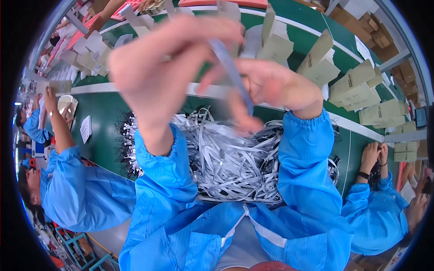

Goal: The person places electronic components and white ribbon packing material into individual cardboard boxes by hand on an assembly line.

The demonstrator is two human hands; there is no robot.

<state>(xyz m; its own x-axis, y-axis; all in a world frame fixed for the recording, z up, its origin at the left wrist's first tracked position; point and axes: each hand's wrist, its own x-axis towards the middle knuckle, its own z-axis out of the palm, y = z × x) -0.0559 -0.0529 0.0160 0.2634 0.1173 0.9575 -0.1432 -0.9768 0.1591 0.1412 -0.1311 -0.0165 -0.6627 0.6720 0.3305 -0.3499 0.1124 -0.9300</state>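
Note:
Both of my hands are raised over the table and smeared by motion. A flat pale grey strip (231, 72) runs slantwise between them. My left hand (158, 63) has its fingers bent round the strip's upper end. My right hand (266, 83) is lower and to the right, its fingers curled about the lower part of the strip. Below them lies a big tangled heap of flat white strips (226, 167), with thin dark wires (124, 144) sticking out at its left side. The exact finger contact is blurred.
Open cardboard boxes (316, 63) stand in a row on the green conveyor (312, 22) beyond a pale rail (104, 87). A white paper card (86, 128) lies on the green table at left. Co-workers in blue sit on the left (86, 194) and right (377, 217).

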